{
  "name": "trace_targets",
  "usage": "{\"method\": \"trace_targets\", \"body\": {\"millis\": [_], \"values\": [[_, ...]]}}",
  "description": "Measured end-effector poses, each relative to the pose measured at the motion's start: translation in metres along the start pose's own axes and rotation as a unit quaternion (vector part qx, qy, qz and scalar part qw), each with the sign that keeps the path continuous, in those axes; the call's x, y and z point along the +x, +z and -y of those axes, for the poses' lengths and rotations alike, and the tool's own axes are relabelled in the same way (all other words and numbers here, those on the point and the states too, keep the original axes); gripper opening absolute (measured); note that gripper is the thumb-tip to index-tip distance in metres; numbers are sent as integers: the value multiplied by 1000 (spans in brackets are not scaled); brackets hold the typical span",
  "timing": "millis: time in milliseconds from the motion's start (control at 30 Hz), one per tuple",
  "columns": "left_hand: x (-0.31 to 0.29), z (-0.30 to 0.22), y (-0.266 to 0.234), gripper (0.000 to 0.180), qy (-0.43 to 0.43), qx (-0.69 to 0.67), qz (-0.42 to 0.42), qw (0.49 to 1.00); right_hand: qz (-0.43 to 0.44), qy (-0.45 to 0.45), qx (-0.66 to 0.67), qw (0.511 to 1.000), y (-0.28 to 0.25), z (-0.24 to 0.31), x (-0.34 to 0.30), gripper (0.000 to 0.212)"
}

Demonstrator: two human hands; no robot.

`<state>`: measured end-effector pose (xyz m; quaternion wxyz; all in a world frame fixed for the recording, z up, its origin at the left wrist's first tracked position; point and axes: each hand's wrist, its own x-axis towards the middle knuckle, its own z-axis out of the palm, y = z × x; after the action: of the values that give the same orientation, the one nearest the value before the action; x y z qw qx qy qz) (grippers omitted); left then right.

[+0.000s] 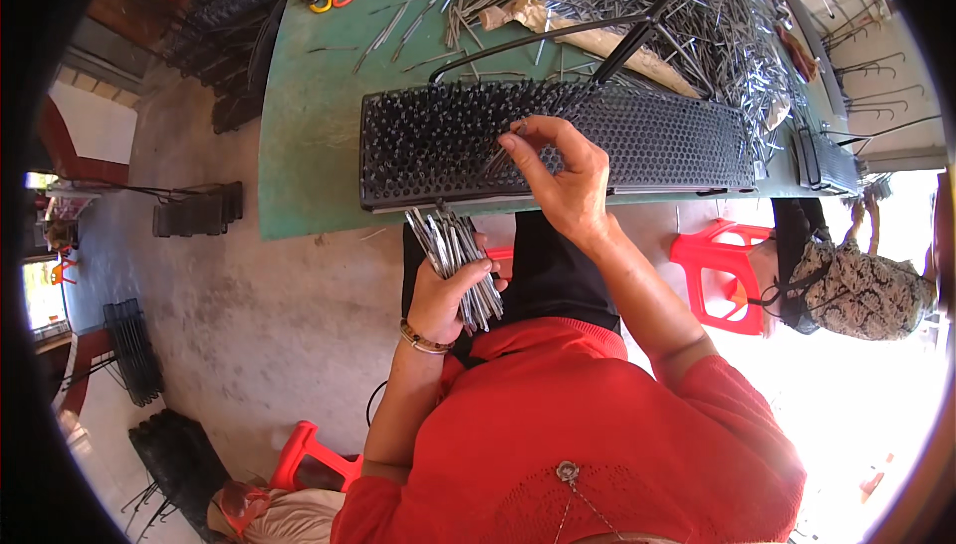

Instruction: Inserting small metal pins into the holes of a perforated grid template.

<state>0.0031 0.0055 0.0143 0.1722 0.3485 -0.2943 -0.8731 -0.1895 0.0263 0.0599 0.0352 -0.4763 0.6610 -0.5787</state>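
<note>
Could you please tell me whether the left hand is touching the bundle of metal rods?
Touching: the head view shows the left hand's thumb lying across the bundle of metal rods, with fingertips showing at its far side.

A bundle of slender, silvery metal rods [447, 245] slants across the grip of the left hand [438, 303]. The long black perforated tray [677, 141] lies lengthwise along the bench [309, 171] near its edge, dark rods [423, 131] bristling from its left part, open round holes showing on the right.
</note>
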Motion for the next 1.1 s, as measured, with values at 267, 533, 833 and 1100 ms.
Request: {"method": "trace_targets", "body": {"millis": [267,533,833,1100], "values": [[-2,-4,6,38,-10,-11,-3,1000,15,-40,-15,999,2,0,2,18],[-2,-4,7,38,-10,0,4,1000,40,-173,-81,981,20,-9,-7,22],[-1,-2,7,38,-23,-3,22,999,67,-184,-108,975,14,-7,-7,25],[0,-2,12,29,-10,-19,42,999,79,-167,-167,968,8,-4,-11,21]]}}
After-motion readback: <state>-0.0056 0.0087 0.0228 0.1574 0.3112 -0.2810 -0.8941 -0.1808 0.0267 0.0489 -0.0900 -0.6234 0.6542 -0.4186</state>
